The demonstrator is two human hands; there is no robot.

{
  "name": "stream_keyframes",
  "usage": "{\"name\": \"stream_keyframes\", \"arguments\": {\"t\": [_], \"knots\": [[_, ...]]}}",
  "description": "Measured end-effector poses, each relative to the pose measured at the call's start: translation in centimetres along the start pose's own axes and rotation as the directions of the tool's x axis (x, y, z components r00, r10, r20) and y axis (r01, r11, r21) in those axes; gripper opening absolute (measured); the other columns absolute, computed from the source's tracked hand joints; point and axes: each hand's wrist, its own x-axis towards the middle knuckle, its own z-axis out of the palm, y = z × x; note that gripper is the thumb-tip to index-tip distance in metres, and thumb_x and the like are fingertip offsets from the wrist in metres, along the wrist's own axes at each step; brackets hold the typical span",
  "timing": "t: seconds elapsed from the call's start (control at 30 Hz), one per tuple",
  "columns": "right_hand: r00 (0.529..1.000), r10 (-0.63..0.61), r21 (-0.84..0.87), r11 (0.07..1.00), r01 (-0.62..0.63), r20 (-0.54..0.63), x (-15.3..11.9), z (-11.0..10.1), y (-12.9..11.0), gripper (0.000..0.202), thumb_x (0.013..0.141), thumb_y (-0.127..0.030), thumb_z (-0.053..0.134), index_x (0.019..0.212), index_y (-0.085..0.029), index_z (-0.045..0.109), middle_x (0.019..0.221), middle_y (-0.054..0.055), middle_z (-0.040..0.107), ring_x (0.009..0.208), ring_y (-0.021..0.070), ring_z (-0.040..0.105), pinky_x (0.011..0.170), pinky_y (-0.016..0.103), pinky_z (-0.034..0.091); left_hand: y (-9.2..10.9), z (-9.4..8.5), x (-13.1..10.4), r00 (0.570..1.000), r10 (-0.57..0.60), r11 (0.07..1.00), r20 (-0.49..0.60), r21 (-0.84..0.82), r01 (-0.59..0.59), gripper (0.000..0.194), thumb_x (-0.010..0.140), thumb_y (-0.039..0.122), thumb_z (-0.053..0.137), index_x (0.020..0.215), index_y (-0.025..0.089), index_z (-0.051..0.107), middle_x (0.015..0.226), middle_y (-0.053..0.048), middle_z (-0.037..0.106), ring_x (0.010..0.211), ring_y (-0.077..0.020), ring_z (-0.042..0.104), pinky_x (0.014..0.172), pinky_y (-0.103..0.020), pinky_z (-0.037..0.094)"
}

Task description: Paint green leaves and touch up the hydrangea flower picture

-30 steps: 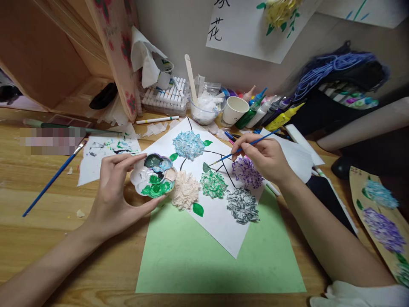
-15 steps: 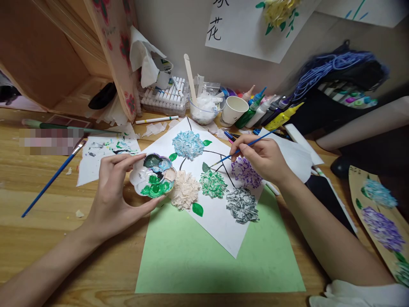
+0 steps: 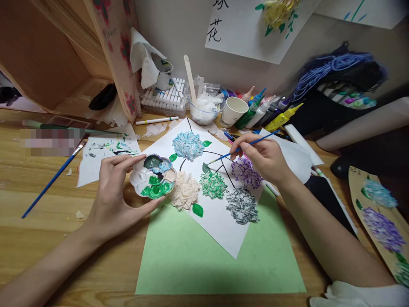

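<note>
My left hand grips a flower-shaped paint palette by its rim, with green, dark, light blue and pale pink paint in its wells. In my right hand is a thin blue paintbrush, its tip at a dark green painted leaf on the white paper. Raised crumpled-paper flowers are on that sheet: a blue flower, a cream flower, a green flower, a purple flower and a grey flower. Black stem lines run between them.
Green paper lies beneath the white sheet. Behind stand a paper cup, a bowl of paper scraps, paint bottles and a marker box. Another paintbrush and a paint-stained paper are at left.
The brush tip has shifted very slightly at the dark green leaf. My left hand and the palette are nearly still.
</note>
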Motion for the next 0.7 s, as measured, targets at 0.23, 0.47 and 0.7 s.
{"name": "stream_keyframes", "arguments": {"t": [0.23, 0.47, 0.7], "knots": [[1.000, -0.029, -0.077, 0.997, 0.029, -0.001, -0.04, 0.37, 0.03, 0.030, 0.092, -0.025, 0.044, 0.071, -0.020, 0.064, 0.075, 0.002, 0.068, 0.072, 0.0148, 0.063, 0.070, 0.030, 0.050, -0.01, -0.01, -0.03, 1.000, 0.001, 1.000, -0.003, -0.003, -0.001, 0.075, 0.062, 0.040, 0.081, 0.123, 0.007, 0.053, 0.108, -0.016, 0.055, 0.104, -0.0283, 0.053, 0.087, -0.047, 0.048], [0.999, -0.033, -0.078, 0.996, 0.035, 0.016, -0.05, 0.44, -0.15, 0.031, 0.091, -0.024, 0.044, 0.069, -0.020, 0.065, 0.076, 0.002, 0.069, 0.071, 0.0150, 0.064, 0.071, 0.030, 0.050, -0.07, -0.01, -0.07, 1.000, -0.018, 1.000, 0.004, -0.007, 0.018, 0.076, 0.062, 0.041, 0.081, 0.127, 0.017, 0.051, 0.110, -0.011, 0.054, 0.106, -0.0271, 0.052, 0.088, -0.046, 0.049], [0.999, 0.006, -0.038, 0.999, -0.005, 0.037, -0.03, 0.49, -0.37, 0.030, 0.091, -0.023, 0.045, 0.069, -0.020, 0.066, 0.076, 0.002, 0.069, 0.070, 0.0147, 0.065, 0.071, 0.029, 0.052, 0.11, -0.10, 0.05, 1.000, -0.007, 1.000, 0.005, -0.003, 0.007, 0.074, 0.062, 0.037, 0.082, 0.127, 0.018, 0.050, 0.109, -0.012, 0.055, 0.105, -0.0281, 0.053, 0.087, -0.048, 0.049]]}}
